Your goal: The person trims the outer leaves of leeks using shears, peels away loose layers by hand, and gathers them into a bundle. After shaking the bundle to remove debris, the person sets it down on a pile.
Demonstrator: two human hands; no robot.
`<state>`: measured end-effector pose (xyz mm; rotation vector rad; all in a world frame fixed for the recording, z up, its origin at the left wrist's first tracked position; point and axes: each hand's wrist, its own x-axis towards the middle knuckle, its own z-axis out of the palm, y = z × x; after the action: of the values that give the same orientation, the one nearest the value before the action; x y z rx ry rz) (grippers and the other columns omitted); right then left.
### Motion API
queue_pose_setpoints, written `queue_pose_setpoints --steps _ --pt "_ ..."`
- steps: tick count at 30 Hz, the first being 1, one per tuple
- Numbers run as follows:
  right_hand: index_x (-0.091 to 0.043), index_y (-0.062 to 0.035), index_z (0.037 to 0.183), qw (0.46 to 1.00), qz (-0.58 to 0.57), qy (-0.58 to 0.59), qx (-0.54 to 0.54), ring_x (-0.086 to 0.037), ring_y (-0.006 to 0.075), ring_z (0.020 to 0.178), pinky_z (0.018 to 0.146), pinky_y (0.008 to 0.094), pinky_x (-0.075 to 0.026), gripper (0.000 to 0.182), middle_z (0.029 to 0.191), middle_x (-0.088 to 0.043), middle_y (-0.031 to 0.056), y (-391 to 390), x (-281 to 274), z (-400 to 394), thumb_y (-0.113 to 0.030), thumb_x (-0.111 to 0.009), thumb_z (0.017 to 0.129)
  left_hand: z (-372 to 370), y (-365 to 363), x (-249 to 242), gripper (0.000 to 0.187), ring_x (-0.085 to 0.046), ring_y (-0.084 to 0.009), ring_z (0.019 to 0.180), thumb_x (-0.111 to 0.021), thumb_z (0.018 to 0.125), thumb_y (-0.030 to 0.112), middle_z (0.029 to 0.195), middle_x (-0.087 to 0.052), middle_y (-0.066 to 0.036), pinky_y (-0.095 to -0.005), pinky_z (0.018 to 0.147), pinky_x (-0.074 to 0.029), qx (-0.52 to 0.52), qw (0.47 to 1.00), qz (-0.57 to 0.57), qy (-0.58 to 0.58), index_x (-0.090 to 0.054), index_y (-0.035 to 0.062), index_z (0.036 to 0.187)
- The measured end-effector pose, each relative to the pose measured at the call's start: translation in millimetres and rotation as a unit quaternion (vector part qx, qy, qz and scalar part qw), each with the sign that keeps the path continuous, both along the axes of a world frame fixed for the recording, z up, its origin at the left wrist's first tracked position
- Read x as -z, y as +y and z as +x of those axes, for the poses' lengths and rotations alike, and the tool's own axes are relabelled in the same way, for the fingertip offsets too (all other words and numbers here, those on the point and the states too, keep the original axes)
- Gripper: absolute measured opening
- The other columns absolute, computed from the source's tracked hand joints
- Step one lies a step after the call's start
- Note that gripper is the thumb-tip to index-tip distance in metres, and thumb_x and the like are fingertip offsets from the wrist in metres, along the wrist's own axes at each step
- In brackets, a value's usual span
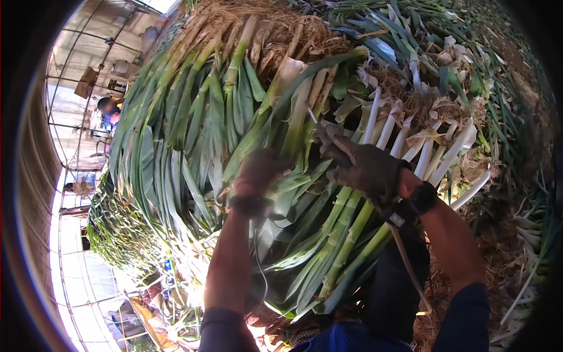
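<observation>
Both of my hands wear dark gloves. My right hand (366, 161) is closed around a thin metal-tipped tool (312, 113) that points up and left, above a row of leeks with white stems (397, 142). Motion blurs my left hand (261, 173), which is over the green leek leaves (202, 141); its fingers are smeared and I cannot make out whether it holds anything. A thin cord hangs below my left wrist, and a pale hose (410, 264) runs down from near my right wrist.
A large heap of leeks with brown roots (311, 29) rises at the top. Loose leaves and peelings (504, 88) lie at the right. Far left, a person (109, 111) is near a metal-framed wall (76, 141). More leeks (120, 234) are piled lower left.
</observation>
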<state>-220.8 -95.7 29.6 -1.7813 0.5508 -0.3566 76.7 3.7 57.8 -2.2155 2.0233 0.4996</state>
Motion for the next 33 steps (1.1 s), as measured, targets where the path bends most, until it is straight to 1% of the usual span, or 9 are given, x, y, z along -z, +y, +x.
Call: queue_pose_setpoints --steps 2,5,12,13,16,19,28,30,33 --pt "-0.011 -0.0012 0.169 0.994 0.004 0.099 -0.048 -0.061 0.0327 0.136 0.115 0.0348 -0.044 0.101 0.149 -0.063 0.0162 18.8 -56.0 -18.0 -0.031 -0.074 0.097 -20.3 -4.5 -27.3 0.038 -0.068 -0.0207 0.077 -0.085 0.083 0.03 0.086 -0.076 -0.011 -0.0383 0.073 -0.053 -0.224 0.963 0.097 0.117 -0.078 -0.0015 0.104" --pt "-0.018 -0.0024 0.168 0.994 -0.027 0.101 0.012 -0.065 0.0354 0.127 0.107 0.0383 -0.05 0.096 0.145 -0.065 0.0144 -0.5 -40.9 -2.7 -0.031 -0.074 0.096 -16.7 11.7 -15.0 0.039 -0.065 -0.0137 0.078 -0.086 0.081 0.024 0.086 -0.075 -0.009 -0.0339 0.073 -0.051 -0.269 0.934 0.099 0.215 -0.077 -0.0058 0.105" --pt "-0.017 0.0023 0.167 0.978 -0.138 0.146 0.047 -0.065 0.0315 0.129 0.107 0.0391 -0.049 0.097 0.146 -0.063 0.0185 -96.0 10.2 63.2 -0.035 -0.071 0.096 -11.1 29.1 -16.7 0.043 -0.067 -0.0139 0.083 -0.088 0.083 0.024 0.094 -0.077 -0.007 -0.0312 0.079 -0.053 -0.291 0.9 0.076 0.314 -0.077 -0.0058 0.111" --pt "-0.02 0.0014 0.166 0.965 -0.126 0.229 0.033 -0.066 0.0316 0.126 0.106 0.0386 -0.05 0.092 0.145 -0.064 0.0187 -102.2 5.4 64.4 -0.035 -0.068 0.097 -7.1 30.9 -12.5 0.044 -0.068 -0.0138 0.084 -0.089 0.083 0.025 0.096 -0.077 -0.007 -0.0311 0.08 -0.053 -0.292 0.894 0.077 0.33 -0.076 -0.0058 0.112" --pt "-0.033 -0.0032 0.162 0.985 -0.144 0.009 0.095 -0.071 0.0381 0.111 0.097 0.0421 -0.054 0.085 0.128 -0.072 0.0217 -83.1 24.3 61.5 -0.029 -0.076 0.093 2.8 30.7 -7.5 0.043 -0.068 -0.0148 0.085 -0.087 0.085 0.024 0.097 -0.077 -0.007 -0.0317 0.08 -0.054 -0.286 0.881 0.086 0.367 -0.076 -0.0047 0.115" --pt "-0.035 -0.0033 0.161 0.973 -0.124 0.174 0.087 -0.07 0.0389 0.114 0.1 0.0425 -0.053 0.084 0.13 -0.071 0.0214 -75.8 -9.2 53.2 -0.03 -0.076 0.093 2.4 32.1 -12.9 0.037 -0.068 -0.0167 0.084 -0.081 0.088 0.019 0.097 -0.076 -0.008 -0.033 0.078 -0.054 -0.284 0.873 0.109 0.382 -0.076 -0.002 0.118" --pt "-0.031 -0.0105 0.164 0.988 -0.092 0.064 0.104 -0.067 0.0432 0.118 0.1 0.0445 -0.053 0.092 0.132 -0.07 0.0224 -54.5 17.9 37.2 -0.043 -0.076 0.091 -9.9 42.5 -29.7 0.038 -0.068 -0.0162 0.094 -0.079 0.09 0.013 0.106 -0.074 -0.007 -0.0325 0.086 -0.055 -0.335 0.793 0.121 0.494 -0.072 -0.0022 0.124" --pt "-0.027 -0.01 0.166 0.985 -0.077 0.131 0.087 -0.067 0.0429 0.12 0.101 0.0442 -0.053 0.095 0.135 -0.069 0.0202 -46.8 -10.9 32.2 -0.04 -0.077 0.091 -12.7 42.6 -34.6 0.038 -0.069 -0.0164 0.095 -0.078 0.09 0.011 0.108 -0.074 -0.008 -0.0327 0.087 -0.055 -0.345 0.782 0.125 0.503 -0.071 -0.0025 0.125" --pt "-0.022 -0.0082 0.168 0.985 -0.051 0.151 0.066 -0.066 0.0405 0.124 0.104 0.0427 -0.052 0.098 0.14 -0.067 0.0189 -40.1 -25.3 29.7 -0.036 -0.076 0.092 -15.9 49.1 -38.9 0.041 -0.068 -0.0112 0.086 -0.082 0.09 0.024 0.099 -0.075 -0.003 -0.0272 0.081 -0.054 -0.341 0.773 0.111 0.523 -0.073 -0.0027 0.12"
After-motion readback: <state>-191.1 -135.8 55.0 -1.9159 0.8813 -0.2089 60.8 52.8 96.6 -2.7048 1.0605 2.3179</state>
